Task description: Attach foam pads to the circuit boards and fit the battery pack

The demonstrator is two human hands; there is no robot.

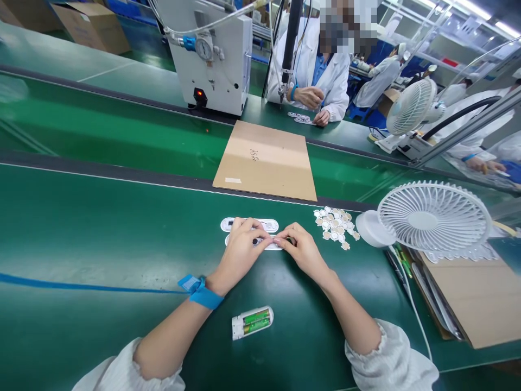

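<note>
Two long white plastic pieces with rounded ends lie side by side on the green bench; the farther piece (266, 224) is partly behind my left hand (243, 247). Over the nearer piece (278, 246), the thumb and forefinger of that hand are pinched together. My right hand (301, 248) pinches too, its fingertips meeting the left ones above the piece's right half. Whatever is between the fingertips is too small to make out. Closer to me lies a white battery holder (252, 322) with green batteries in it. A blue strap (205, 293) circles my left wrist.
Right of my hands is a pile of small round white-and-tan pieces (336, 224), beside a white fan (423, 220). Cardboard and folders (468, 293) lie at the right. A cardboard sheet (266, 160) spans the green belt. Across it, a co-worker's hands (311, 98) are beside a machine (211, 60).
</note>
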